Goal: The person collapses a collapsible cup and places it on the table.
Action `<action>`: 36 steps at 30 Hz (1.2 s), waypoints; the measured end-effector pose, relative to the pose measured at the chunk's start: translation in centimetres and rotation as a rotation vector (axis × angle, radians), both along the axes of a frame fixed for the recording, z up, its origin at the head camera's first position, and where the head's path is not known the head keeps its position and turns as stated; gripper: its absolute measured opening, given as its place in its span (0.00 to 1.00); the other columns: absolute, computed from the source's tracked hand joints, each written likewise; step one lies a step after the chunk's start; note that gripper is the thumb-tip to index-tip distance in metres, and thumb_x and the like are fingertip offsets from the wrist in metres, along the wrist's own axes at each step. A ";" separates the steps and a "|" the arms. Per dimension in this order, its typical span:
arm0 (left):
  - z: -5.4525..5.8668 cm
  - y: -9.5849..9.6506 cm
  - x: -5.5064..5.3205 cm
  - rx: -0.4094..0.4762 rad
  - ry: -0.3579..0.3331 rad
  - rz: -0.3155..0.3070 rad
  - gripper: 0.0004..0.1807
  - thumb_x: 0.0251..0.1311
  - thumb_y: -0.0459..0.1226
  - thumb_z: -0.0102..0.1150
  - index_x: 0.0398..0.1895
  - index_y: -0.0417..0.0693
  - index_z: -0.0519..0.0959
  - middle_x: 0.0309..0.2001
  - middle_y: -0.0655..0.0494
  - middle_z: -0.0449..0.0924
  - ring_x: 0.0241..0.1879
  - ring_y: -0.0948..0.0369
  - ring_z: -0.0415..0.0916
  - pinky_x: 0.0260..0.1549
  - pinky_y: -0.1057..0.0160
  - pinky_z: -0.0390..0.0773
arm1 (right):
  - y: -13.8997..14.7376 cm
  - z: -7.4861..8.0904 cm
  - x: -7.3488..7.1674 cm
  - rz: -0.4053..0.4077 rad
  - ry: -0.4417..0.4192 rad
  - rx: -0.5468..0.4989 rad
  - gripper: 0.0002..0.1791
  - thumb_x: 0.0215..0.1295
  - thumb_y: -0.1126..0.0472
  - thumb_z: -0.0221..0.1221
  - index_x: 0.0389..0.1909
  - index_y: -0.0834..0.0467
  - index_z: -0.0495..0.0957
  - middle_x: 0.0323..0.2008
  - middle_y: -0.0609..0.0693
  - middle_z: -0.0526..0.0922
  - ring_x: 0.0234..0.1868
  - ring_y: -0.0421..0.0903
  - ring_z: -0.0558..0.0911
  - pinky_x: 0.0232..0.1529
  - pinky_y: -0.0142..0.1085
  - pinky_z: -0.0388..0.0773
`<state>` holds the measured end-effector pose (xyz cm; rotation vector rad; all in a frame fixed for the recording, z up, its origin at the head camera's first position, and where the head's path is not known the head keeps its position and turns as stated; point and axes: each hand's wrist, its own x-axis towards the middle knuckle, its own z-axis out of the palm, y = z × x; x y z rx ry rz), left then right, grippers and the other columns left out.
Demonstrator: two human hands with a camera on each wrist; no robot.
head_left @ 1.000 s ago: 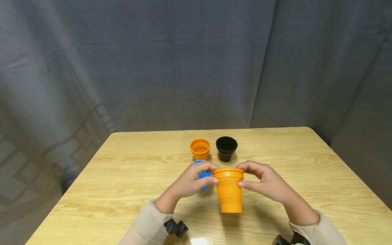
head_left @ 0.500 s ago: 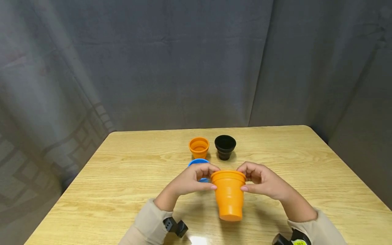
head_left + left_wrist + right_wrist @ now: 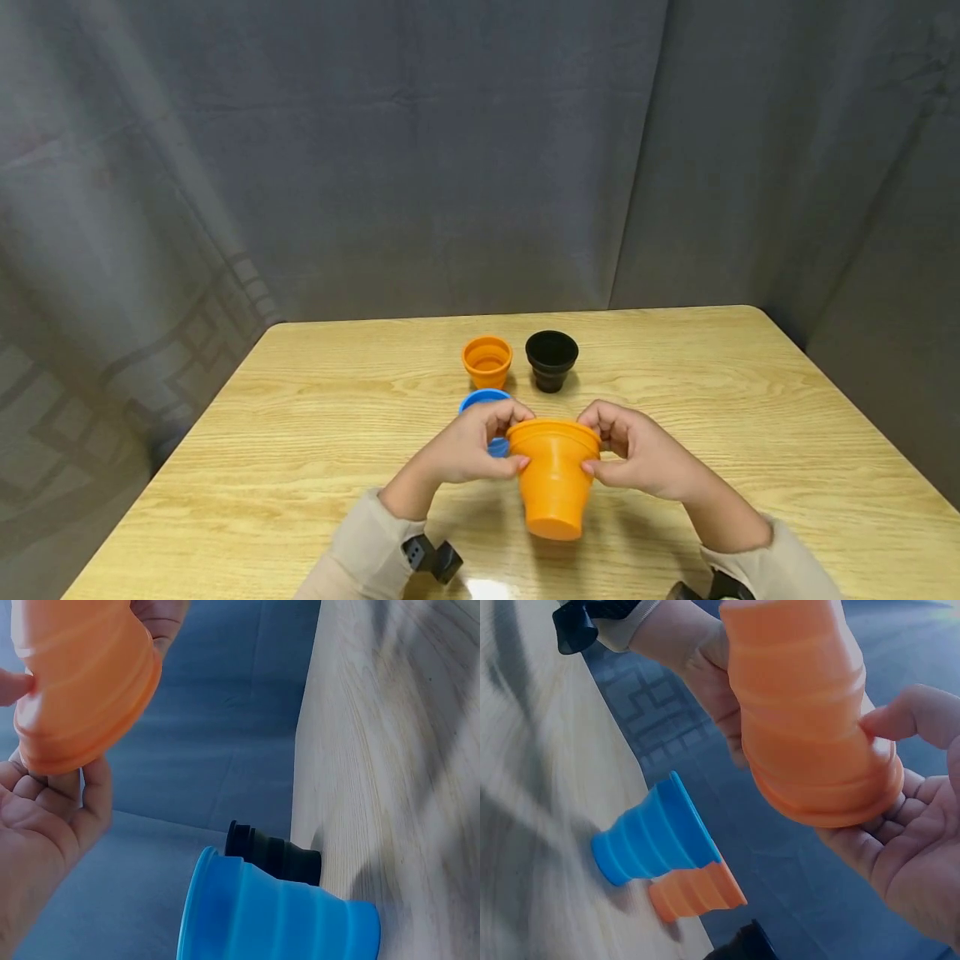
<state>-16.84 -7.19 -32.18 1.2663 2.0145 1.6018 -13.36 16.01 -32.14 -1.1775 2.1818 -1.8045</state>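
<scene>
Both hands hold up an orange collapsible cup (image 3: 557, 479) over the front of the table, its ribbed wall unfolded. My left hand (image 3: 471, 448) pinches the rim on the left, thumb outside, fingers over the edge. On the opposite side my right hand (image 3: 647, 457) grips the rim the same way. The cup tilts so that its base shows in the head view. In the right wrist view a dent shows in the wall by the right thumb (image 3: 900, 716). A blue cup (image 3: 277, 911) stands just behind the left hand, which partly hides it in the head view.
Behind the blue cup stand a smaller orange cup (image 3: 489, 375) and, to its right, a black cup (image 3: 551, 371). All rest on the wooden table (image 3: 315, 433). Grey curtains (image 3: 450, 167) hang beyond its far edge.
The held cup has tipped, its base swinging into the head view, and has shifted slightly left. Its rim looks wider than a second ago. Both hands keep their hold.
</scene>
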 end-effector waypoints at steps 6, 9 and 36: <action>-0.1 0.2 0.0 -0.038 0.009 0.024 0.13 0.41 0.23 0.55 0.34 0.34 0.69 0.31 0.52 0.71 0.29 0.65 0.66 0.32 0.67 0.71 | -0.4 0.0 0.3 -0.074 -0.001 0.034 0.11 0.47 0.76 0.57 0.31 0.65 0.67 0.26 0.50 0.73 0.27 0.42 0.72 0.29 0.34 0.71; -0.3 0.4 -0.1 -0.023 0.021 0.028 0.12 0.40 0.22 0.53 0.32 0.34 0.69 0.28 0.51 0.70 0.27 0.66 0.66 0.29 0.69 0.71 | -0.7 -0.1 0.5 -0.118 -0.003 0.056 0.11 0.46 0.76 0.56 0.30 0.64 0.67 0.25 0.50 0.72 0.25 0.42 0.71 0.27 0.33 0.70; -1.0 1.1 -0.3 -0.029 0.137 0.227 0.10 0.55 0.25 0.49 0.42 0.33 0.70 0.34 0.48 0.73 0.27 0.65 0.67 0.26 0.70 0.73 | -1.6 -1.3 -0.2 -0.051 -0.149 -0.214 0.16 0.54 0.78 0.49 0.45 0.69 0.62 0.37 0.53 0.73 0.36 0.43 0.76 0.33 0.35 0.76</action>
